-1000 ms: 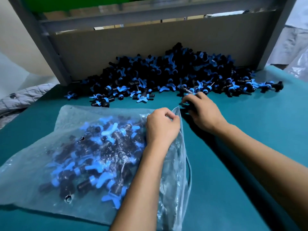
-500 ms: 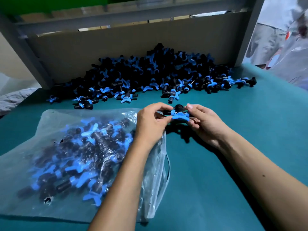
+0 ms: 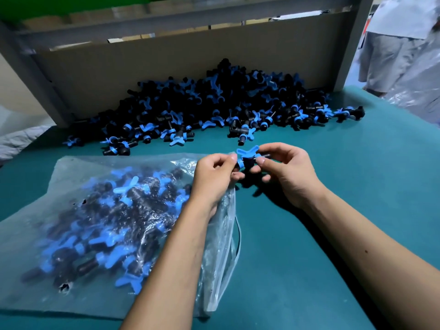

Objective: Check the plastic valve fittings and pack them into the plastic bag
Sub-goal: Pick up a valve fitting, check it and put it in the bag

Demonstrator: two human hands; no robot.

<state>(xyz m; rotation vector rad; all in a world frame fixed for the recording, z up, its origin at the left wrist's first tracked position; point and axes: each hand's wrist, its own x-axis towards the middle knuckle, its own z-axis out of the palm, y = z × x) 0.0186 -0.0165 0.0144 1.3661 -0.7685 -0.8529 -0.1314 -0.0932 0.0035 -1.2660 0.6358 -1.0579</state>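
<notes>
Head view shows one black valve fitting point(image 3: 246, 159) with a blue butterfly handle, held just above the bench point(image 3: 333, 186) between both hands. Left hand point(image 3: 214, 177) pinches its left end between thumb and curled fingers point(image 3: 234, 158); right hand point(image 3: 288, 172) pinches the right end the same way, thumb tip near the handle. The fitting sits just beyond the open mouth of the clear plastic bag point(image 3: 71, 234), which lies flat on the teal bench under the left forearm and already holds many black and blue fittings. Farther back, a large pile of loose valve fittings point(image 3: 214, 108) rests against a cardboard panel point(image 3: 142, 72) set in a grey metal frame point(image 3: 352, 44). At the right edge stands another person in light clothing point(image 3: 392, 44).
</notes>
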